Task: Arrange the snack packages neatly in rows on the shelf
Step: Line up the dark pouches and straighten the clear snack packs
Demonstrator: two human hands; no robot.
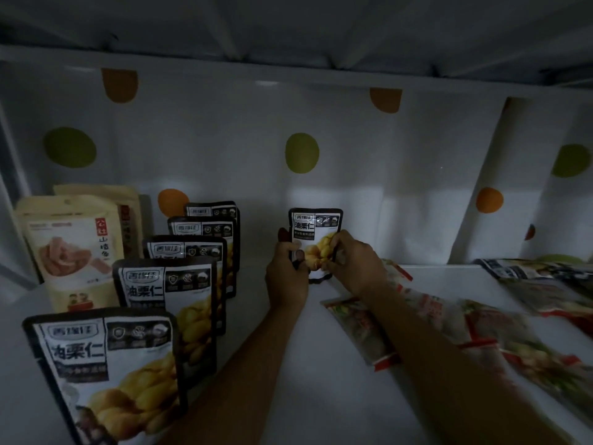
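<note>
Second row starting: left hand (285,271), right hand (353,261) grip packet (313,224) upright, right of finished row (173,284); base seemingly down. Next: let go.

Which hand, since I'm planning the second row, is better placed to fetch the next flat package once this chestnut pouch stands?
Right, probably. The right hand is just beside the flat red-trimmed packages on the shelf's right side; the left hand grips the chestnut pouch's other edge, farther from them.
</note>
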